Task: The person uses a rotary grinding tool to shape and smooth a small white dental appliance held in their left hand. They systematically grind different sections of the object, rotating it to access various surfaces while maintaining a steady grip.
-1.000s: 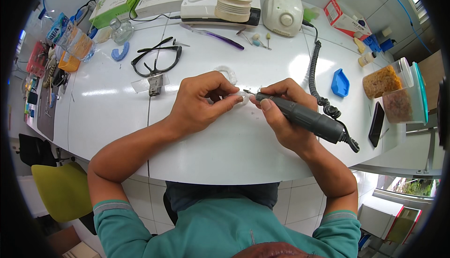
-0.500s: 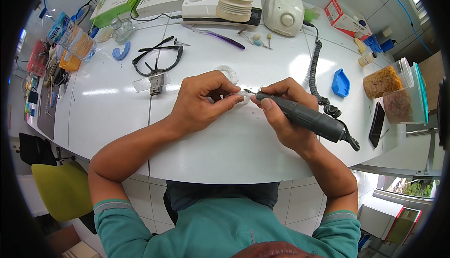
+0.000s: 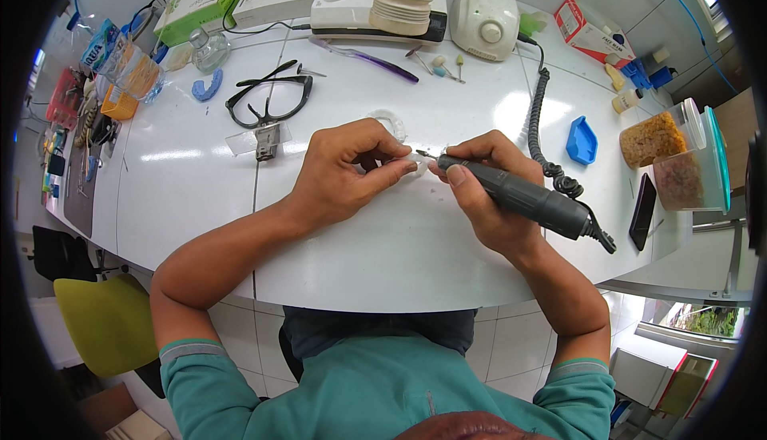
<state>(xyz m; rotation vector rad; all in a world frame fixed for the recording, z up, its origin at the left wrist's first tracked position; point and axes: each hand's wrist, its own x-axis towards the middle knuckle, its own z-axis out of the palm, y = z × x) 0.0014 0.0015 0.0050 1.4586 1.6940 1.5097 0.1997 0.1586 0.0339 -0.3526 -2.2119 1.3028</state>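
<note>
My left hand [image 3: 345,167] pinches a small clear dental tray [image 3: 418,159] between thumb and fingertips, above the middle of the white table. In my right hand [image 3: 497,220] is a black rotary handpiece [image 3: 527,200], gripped like a pen. Its thin metal bur [image 3: 426,154] points left and reaches the tray; whether it touches cannot be made out. My right fingertips are close beside the tray, whose shape is partly covered by my fingers. Just beyond my left hand lies a clear horseshoe-shaped piece [image 3: 397,127]. Small pale crumbs dot the table below the tray.
A coiled cord [image 3: 537,120] links the handpiece to a white control unit [image 3: 484,23]. Black-framed glasses [image 3: 269,103] and a metal clamp [image 3: 268,143] lie left. A purple-handled tool [image 3: 375,62] lies beyond. Right are a blue tray [image 3: 581,141], food tubs [image 3: 679,156] and a phone [image 3: 642,212].
The rear of the handpiece has shifted very slightly, with its cord end a little higher and to the right. My left hand stays practically still with the clear dental tray.
</note>
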